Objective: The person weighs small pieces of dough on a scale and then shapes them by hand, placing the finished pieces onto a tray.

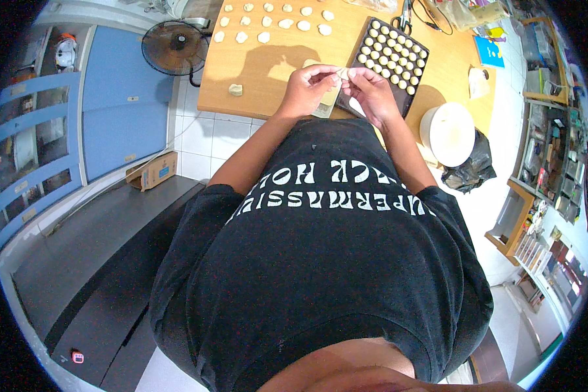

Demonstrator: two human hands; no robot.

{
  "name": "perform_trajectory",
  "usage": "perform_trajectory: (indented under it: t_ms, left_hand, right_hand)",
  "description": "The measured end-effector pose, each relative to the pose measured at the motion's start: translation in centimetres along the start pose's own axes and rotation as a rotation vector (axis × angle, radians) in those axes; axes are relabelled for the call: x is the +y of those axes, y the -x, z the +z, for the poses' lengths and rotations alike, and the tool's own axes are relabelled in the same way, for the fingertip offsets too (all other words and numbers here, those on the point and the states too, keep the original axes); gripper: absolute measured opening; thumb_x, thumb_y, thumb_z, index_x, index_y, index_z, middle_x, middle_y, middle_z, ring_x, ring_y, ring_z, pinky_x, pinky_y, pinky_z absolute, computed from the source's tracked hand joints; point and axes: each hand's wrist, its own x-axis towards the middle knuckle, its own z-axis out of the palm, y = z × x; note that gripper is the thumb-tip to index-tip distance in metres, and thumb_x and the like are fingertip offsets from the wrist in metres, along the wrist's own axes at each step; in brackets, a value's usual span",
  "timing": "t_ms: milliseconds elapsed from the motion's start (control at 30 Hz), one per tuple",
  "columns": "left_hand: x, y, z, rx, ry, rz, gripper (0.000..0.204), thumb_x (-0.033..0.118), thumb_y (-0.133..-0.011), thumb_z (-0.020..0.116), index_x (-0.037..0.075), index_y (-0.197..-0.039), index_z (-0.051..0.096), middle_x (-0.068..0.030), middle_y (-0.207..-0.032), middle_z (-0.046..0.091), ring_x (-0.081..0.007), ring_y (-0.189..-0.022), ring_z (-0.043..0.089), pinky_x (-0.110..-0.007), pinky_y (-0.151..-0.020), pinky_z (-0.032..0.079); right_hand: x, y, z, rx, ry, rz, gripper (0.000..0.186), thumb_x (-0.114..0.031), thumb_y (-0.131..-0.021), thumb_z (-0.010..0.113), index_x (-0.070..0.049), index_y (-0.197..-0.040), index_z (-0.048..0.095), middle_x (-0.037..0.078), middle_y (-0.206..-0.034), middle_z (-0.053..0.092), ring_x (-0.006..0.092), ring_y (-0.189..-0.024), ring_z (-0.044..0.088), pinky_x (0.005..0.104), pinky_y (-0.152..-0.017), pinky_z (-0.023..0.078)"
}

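Observation:
My left hand (310, 91) and my right hand (372, 97) meet above the front edge of the wooden table, both pinching a small pale dough piece (343, 74). Beneath them is a shallow rectangular container (325, 110) with a pale yellow content, partly hidden by my fingers. Just behind my right hand lies a dark tray (415, 57) of round pale balls (387, 53) in rows. On the left part of the table (215, 75), flattened pale dough pieces (285, 23) sit in rows, and a single piece (235, 89) lies nearer the front edge.
A white bowl (447, 130) and a black plastic bag (473, 173) are at the right. Scissors (402, 25), a cable, a blue packet (489, 51) and a small bag (478, 83) lie along the back right. A black fan (175, 47) stands left of the table, beside blue cabinets (111, 98).

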Motion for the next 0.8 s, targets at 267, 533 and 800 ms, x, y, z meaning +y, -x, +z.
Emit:
perform_trajectory:
  t_ms: [267, 533, 800]
  left_hand:
    - [0.1, 0.1, 0.3, 0.002, 0.020, -0.029, 0.020, 0.005, -0.092, 0.073, -0.005, -0.109, 0.073, -0.0096, -0.104, 0.074, -0.0128, -0.093, 0.069, -0.028, -0.084, 0.056]
    - [1.6, 0.1, 0.7, 0.126, -0.134, 0.092, 0.075, -0.001, -0.088, 0.073, -0.001, -0.151, 0.031, -0.0142, -0.100, 0.075, -0.0169, -0.090, 0.073, -0.030, -0.082, 0.058]
    - [2.7, 0.2, 1.1, 0.170, -0.304, 0.108, 0.083, -0.004, -0.087, 0.070, 0.000, -0.156, 0.024, -0.0169, -0.097, 0.075, -0.0181, -0.090, 0.074, -0.030, -0.081, 0.059]
  right_hand:
    - [0.2, -0.7, -0.6, 0.060, 0.051, -0.040, 0.006, -0.006, -0.096, 0.068, -0.001, -0.099, 0.068, 0.008, -0.095, 0.072, 0.0145, -0.083, 0.068, 0.0292, -0.078, 0.058]
    - [0.6, -0.6, -0.1, 0.102, 0.070, -0.021, 0.008, -0.007, -0.094, 0.072, -0.001, -0.097, 0.069, 0.005, -0.089, 0.072, 0.0119, -0.077, 0.066, 0.0254, -0.072, 0.056]
    - [-0.6, 0.2, 1.7, 0.164, 0.487, -0.116, 0.016, -0.014, -0.091, 0.077, 0.001, -0.097, 0.073, 0.004, -0.087, 0.072, 0.0100, -0.075, 0.064, 0.0254, -0.070, 0.053]
